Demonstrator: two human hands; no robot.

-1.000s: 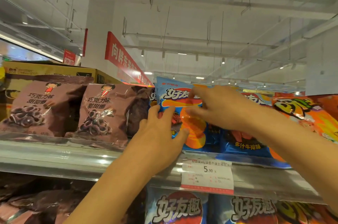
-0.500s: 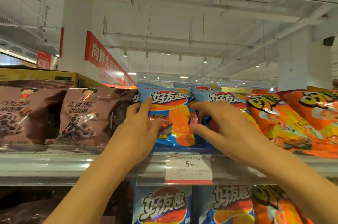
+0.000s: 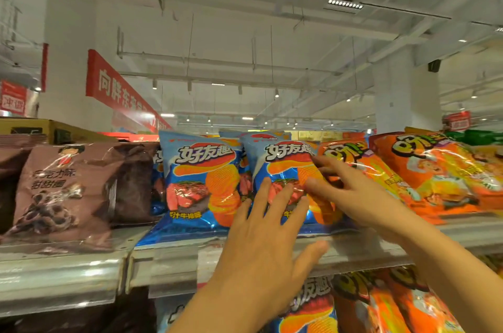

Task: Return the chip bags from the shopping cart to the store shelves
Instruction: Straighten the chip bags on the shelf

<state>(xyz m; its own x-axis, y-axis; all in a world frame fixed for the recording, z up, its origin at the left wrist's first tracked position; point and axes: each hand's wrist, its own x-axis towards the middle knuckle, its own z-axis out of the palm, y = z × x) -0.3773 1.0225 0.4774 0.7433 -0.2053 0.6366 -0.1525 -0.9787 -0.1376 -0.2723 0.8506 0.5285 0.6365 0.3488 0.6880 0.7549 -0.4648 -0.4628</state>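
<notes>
Under your spread fingertips, the right-hand blue chip bag [image 3: 285, 183] stood upright on the top shelf [image 3: 353, 248]; your left hand [image 3: 261, 245] and right hand [image 3: 351, 196] had slid over from its neighbour, open, gripping nothing, so it seemed shelved.

Two shiny blue chip bags [image 3: 200, 183] [image 3: 285, 166] upright side by side on the top shelf [image 3: 68, 270], slightly leaning back.

I see a metal shelf [image 3: 68, 270] with a clear price rail along its front edge; standing on it from left to right are brown snack bags [image 3: 68, 191], two blue chip bags [image 3: 201, 185] side by side, and orange chip bags [image 3: 441, 177] leaning back
</notes>
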